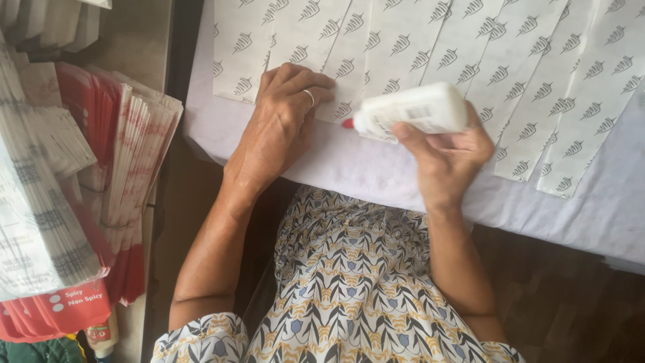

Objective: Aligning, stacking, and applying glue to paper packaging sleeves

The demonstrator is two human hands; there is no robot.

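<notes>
Right hand (449,153) is wrapped around a white glue bottle (416,109), fingers clenched on the body, thumb underneath. The bottle lies nearly horizontal with its red nozzle (348,124) pointing left, tip right at the lower edge of a printed paper sheet (349,67). Held sideways like that, the nozzle can ride along the sheet's edge, which looks like the reason for the grip.

Left hand (282,121) is flat on the same area, palm down, fingers spread and released, gripping nothing. Its fingertips press the sheet just left of the nozzle, likely pinning the paper so it doesn't shift. There is a ring on one finger.

The sheets are white with a repeated grey leaf-like motif, fanned in an overlapping row (510,74) across the table so that one long edge of each stays exposed. That layout would suit working edge after edge without re-laying.

The table is covered with a pale cloth (376,168), and the sheets sit near its front edge, within easy reach of both hands.

At the left, stacks of flat paper packets (127,148) in red and white stand on edge, well apart from the hands. A second small bottle (101,339) sits at lower left, partly hidden.
</notes>
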